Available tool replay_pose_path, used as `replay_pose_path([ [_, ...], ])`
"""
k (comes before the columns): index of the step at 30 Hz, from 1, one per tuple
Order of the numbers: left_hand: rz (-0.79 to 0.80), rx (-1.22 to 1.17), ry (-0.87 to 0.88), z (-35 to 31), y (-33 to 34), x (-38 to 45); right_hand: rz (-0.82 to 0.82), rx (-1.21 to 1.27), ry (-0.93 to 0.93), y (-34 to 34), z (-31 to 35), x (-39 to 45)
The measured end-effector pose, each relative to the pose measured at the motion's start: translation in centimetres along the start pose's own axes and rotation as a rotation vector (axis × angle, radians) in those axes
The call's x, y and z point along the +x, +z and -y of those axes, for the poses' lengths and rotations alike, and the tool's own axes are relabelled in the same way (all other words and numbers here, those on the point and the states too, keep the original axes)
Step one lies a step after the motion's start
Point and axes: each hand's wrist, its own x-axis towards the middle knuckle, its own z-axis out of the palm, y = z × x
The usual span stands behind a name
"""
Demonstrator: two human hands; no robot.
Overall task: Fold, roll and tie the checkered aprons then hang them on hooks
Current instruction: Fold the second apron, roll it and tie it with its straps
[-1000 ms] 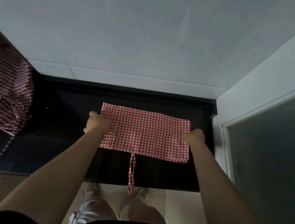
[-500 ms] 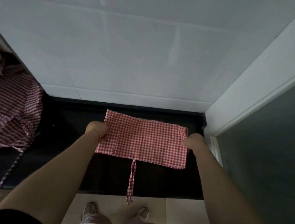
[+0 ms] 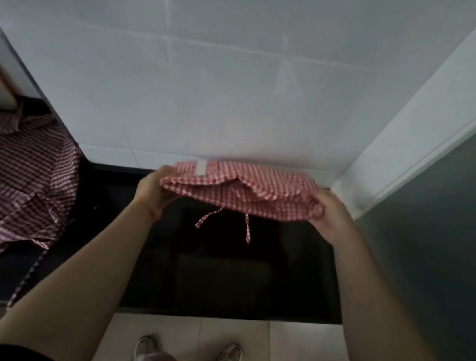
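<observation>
Hands hold the folded red-and-white checkered cloth apron above the black glossy bench, left hand and right hand each with grip closed on an end; two ties dangle beneath.

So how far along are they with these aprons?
Early on. The red checkered apron is folded into a flat bundle, gripped at each end by the left hand and right hand above the black counter; ties dangle untied. The striped apron pile lies unfolded. No hooks show.
</observation>
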Motion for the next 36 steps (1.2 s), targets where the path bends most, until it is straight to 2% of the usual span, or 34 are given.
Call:
replay_pose_path([
  [3,-0.061,0.445,-0.097,5.3,-3.6,0.7,-0.091,-0.339,0.239,-2.9,-5.7,0.2],
  [6,-0.157,0.702,-0.142,9.0,-5.3,0.9,-0.188,-0.601,0.351,-4.3,-9.8,0.4],
  [8,-0.214,0.767,-0.138,10.2,-5.7,1.1,-0.221,-0.591,0.387,-4.4,-11.0,0.7],
  [10,-0.258,0.754,-0.149,10.7,-5.4,1.4,-0.265,-0.477,0.435,-4.2,-11.1,1.1],
  [12,-0.289,0.762,-0.167,11.1,-4.6,1.9,-0.323,-0.378,0.433,-4.3,-10.8,1.7],
  [16,-0.331,0.777,-0.097,10.9,-3.6,1.6,-0.308,-0.492,0.408,-3.6,-10.4,2.0],
  [20,-0.325,0.837,0.033,11.8,-2.9,0.8,-0.305,-0.696,0.172,-3.6,-10.6,1.9],
  [22,-0.409,1.072,0.078,12.5,-2.4,0.6,-0.285,-0.891,0.138,-3.2,-10.8,1.9],
  [24,-0.491,1.332,0.242,13.1,-1.3,0.7,-0.416,-1.181,0.075,-2.4,-10.9,2.0],
  [26,-0.363,1.434,0.495,13.6,0.4,0.8,-0.599,-1.422,-0.174,-0.9,-11.0,2.1],
  [27,-0.240,1.480,0.603,14.0,1.6,0.8,-0.601,-1.468,-0.358,0.0,-11.1,2.0],
  [29,0.027,1.612,0.713,15.3,3.7,0.6,-0.450,-1.466,-0.668,1.9,-12.0,1.7],
  [30,0.151,1.700,0.719,16.3,4.5,0.6,-0.347,-1.466,-0.732,2.5,-13.0,1.9],
  [32,0.325,1.855,0.671,18.4,5.0,0.6,-0.188,-1.537,-0.720,2.9,-15.0,2.2],
  [33,0.362,1.901,0.631,19.4,4.6,0.8,-0.142,-1.588,-0.675,2.4,-15.9,2.4],
  [36,0.375,1.948,0.569,20.9,3.0,1.3,-0.188,-1.630,-0.516,-0.7,-17.2,2.7],
])
